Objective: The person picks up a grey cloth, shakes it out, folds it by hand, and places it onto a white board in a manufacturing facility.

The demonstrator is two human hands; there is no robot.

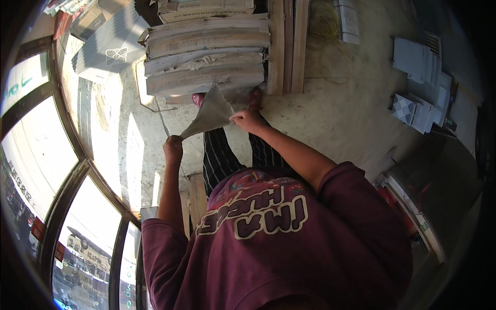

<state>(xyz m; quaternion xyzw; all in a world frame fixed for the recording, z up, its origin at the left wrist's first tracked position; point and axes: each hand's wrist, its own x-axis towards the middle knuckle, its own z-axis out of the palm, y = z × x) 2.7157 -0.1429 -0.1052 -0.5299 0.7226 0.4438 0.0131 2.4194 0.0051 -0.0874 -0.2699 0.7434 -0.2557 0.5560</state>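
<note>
A grey cloth [209,111] hangs stretched between my two hands, in front of my legs. My left hand [174,146] is closed round its lower left corner, where the cloth is drawn into a narrow twist. At the cloth's right edge, the fingers of my right hand [249,121] pinch the fabric. Its upper end spreads to a ragged point near my red shoe [198,99]. Just beyond lies a stack of long, flat cardboard boxes [204,78], dusty and worn along the edges.
Tall brown boards [287,46] stand right of the stack. Ribbed grey panels [111,46] lean at the far left, near glass doors [41,139]. White and patterned tile samples [413,111] are at the right. A wooden piece [196,199] is beside my left leg.
</note>
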